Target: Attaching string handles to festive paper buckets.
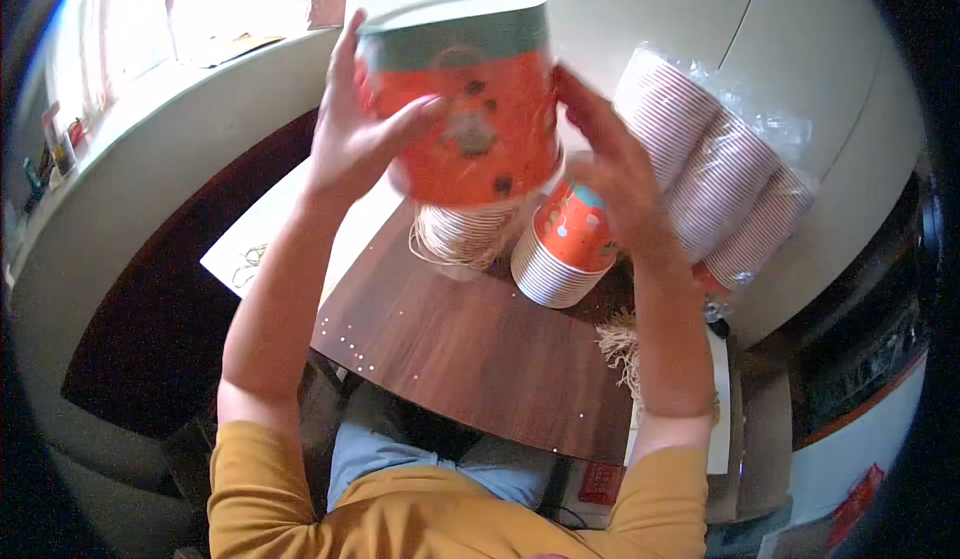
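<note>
Presently in hand: one large orange paper tub point(465, 129) with a green band, raised over the table toward the far side and blurred.
Left hand point(350, 149): grasping the tub's left side, fingers around the wall, thumb across the printed front.
Right hand point(615, 164): fingers against the tub's right wall, bracing it opposite the left; how firmly, cannot tell.
Handling advice: likely best with even, light pressure from both sides, since a paper wall may dent; keep the thumb flat and the rim level.
Beneath, in view: a stack of pale rims point(465, 229) with cord looped about it; whether the tub touches it, cannot tell.
Beside that stack: nested orange tubs point(572, 234), rims downward.
Far right: plastic-wrapped tub stacks point(722, 174), leaning.
Near right forearm: a bundle of beige cords point(622, 349) by a white sheet point(718, 409).
Surface: brown table point(460, 349), scattered with small white and red specks point(350, 341); probably worth keeping off the tub.
</note>
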`<state>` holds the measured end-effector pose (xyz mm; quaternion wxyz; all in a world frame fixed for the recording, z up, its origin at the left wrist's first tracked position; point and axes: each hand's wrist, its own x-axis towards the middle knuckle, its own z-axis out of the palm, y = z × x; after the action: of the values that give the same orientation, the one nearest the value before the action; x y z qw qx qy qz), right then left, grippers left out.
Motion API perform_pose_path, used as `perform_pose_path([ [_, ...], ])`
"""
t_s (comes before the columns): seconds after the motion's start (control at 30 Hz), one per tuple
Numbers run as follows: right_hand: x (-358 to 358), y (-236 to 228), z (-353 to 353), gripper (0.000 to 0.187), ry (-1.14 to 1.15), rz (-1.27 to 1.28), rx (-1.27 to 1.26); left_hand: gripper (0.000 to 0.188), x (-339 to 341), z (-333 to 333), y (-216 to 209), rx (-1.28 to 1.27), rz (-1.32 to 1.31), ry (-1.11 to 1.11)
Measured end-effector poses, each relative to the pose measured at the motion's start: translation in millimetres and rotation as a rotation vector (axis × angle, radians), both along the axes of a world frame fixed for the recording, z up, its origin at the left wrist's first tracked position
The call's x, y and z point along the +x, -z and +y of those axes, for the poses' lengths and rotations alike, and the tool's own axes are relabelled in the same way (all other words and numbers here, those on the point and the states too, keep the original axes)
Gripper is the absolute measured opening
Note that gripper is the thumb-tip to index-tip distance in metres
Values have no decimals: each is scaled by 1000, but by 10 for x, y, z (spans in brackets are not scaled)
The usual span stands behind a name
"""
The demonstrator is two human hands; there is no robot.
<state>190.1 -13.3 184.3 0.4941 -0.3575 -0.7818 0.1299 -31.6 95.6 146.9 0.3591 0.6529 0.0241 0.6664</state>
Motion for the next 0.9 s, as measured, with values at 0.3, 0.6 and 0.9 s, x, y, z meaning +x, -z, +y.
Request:
perform_pose_path([
  [0.3, 391, 107, 1098, 56, 125, 155, 64, 112, 898, 1274, -116, 238, 193, -264],
  [0.6, 426, 488, 552, 42, 803, -559, -243, 123, 1107, 1384, 831, -133, 356, -156],
  [0.9, 1039, 840, 6, 30, 993, -594, 158, 78, 1190, 3, 1470, 63, 489, -446],
])
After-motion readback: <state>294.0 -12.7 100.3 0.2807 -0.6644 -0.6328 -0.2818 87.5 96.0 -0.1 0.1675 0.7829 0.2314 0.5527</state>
